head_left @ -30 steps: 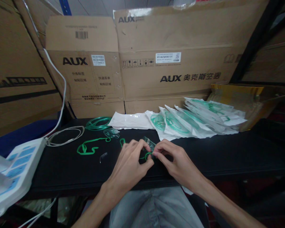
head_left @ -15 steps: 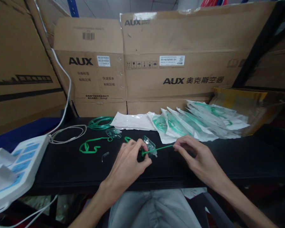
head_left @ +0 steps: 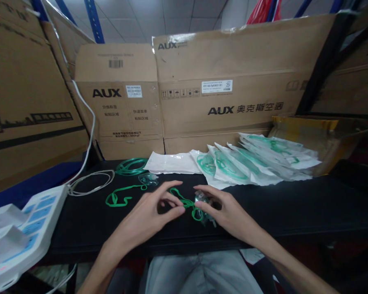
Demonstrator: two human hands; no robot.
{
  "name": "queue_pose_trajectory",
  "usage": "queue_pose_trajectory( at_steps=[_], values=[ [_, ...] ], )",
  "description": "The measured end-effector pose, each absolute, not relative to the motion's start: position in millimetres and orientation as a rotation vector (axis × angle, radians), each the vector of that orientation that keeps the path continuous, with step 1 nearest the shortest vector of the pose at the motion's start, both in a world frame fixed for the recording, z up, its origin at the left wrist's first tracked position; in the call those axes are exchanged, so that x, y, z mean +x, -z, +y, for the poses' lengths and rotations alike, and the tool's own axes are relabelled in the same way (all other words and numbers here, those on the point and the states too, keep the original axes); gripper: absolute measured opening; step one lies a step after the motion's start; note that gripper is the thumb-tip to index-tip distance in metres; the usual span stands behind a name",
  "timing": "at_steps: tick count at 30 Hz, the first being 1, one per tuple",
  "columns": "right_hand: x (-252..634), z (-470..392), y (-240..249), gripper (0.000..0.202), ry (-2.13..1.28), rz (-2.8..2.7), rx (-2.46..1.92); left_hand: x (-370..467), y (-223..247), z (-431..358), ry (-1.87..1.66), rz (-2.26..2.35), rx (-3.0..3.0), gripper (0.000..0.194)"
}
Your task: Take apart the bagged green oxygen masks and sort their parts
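Two hands point(head_left: 149, 212), two clear masks point(head_left: 148, 179), two green straps point(head_left: 119, 204), one tubing coil point(head_left: 131, 172), one power strip point(head_left: 50, 222)

L hand point(head_left: 153, 209) bare, R hand point(head_left: 225, 206) bare, forearms point(head_left: 113, 254) bare, lt-grey trousers point(head_left: 179, 274), creased.

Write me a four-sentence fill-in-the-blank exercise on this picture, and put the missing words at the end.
1. The strap between the left hand and the right hand is coloured ____.
2. The large Latin letters on the wide carton spell ____.
3. The power strip is white with panels coloured ____.
4. In the picture, the filled pouches lie to the ____ of the coiled tubing.

Missing words: green; AUX; blue; right.
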State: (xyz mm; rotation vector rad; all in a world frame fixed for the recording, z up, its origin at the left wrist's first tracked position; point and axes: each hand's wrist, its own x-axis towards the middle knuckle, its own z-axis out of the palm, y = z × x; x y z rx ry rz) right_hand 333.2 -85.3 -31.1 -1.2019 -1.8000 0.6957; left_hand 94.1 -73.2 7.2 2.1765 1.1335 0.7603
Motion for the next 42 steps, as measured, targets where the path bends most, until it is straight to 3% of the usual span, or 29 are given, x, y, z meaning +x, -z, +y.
queue_pose_trajectory(
  at_steps=[2, 7, 12, 21, 37, 42],
  values=[
    [333, -84, 33, 0.041, -0.743, -1.747, -1.197, 77, -11, -65, -0.856, 1.241, 2.221, 0.031],
    [334, -83, 41, 0.048, -0.878, -1.618, -1.143, 76, -1, -53, -0.844, 1.25, 2.424, 0.025],
    [335, -81, 44, 0.058, -1.02, -1.538, -1.081, 101, 16, -56, -0.733, 1.15, 2.548, 0.029],
    [339, -84, 36, 0.052, -1.127, -1.536, -1.053, 79, 17, -45, -0.611, 1.203, 2.497, 0.029],
    [345, -73, 49, 0.055, -0.769, -1.266, -1.179, 45, 2, -52, -0.413, 1.316, 2.303, 0.022],
    [344, -73, 50, 0.052, -0.764, -1.3, -1.165, 62, -6, -58, -0.472, 1.483, 2.294, 0.044]
  ],
)
